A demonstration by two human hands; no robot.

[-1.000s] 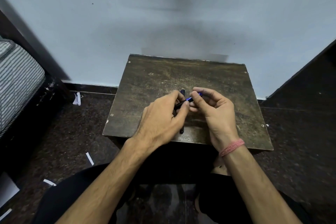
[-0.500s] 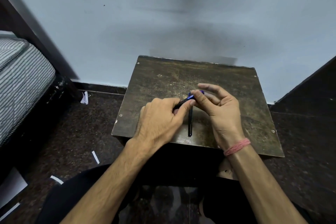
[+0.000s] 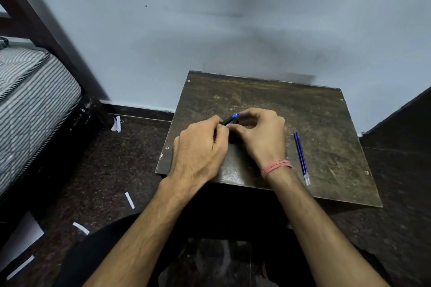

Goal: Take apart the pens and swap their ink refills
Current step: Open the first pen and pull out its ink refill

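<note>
My left hand [image 3: 200, 147] and my right hand [image 3: 261, 137] meet over the middle of a small dark wooden table [image 3: 303, 105]. Between their fingertips they pinch a black pen [image 3: 227, 120] with a blue front end, which points up and to the right. My left hand holds the barrel and my right hand grips it near the blue end. A dark part [image 3: 232, 138] lies on the table beneath the hands, mostly hidden. Two thin blue ink refills [image 3: 300, 156] lie side by side on the table, right of my right wrist.
The table stands against a pale wall. A striped mattress [image 3: 30, 100] on a dark bed frame is at the left. White paper scraps [image 3: 129, 200] lie on the dark stone floor. My legs are under the table's near edge.
My right hand's fingers have curled in and closed on the pen. The black pen that lay between my hands is now covered. Blue refills now show on the table at the right.
</note>
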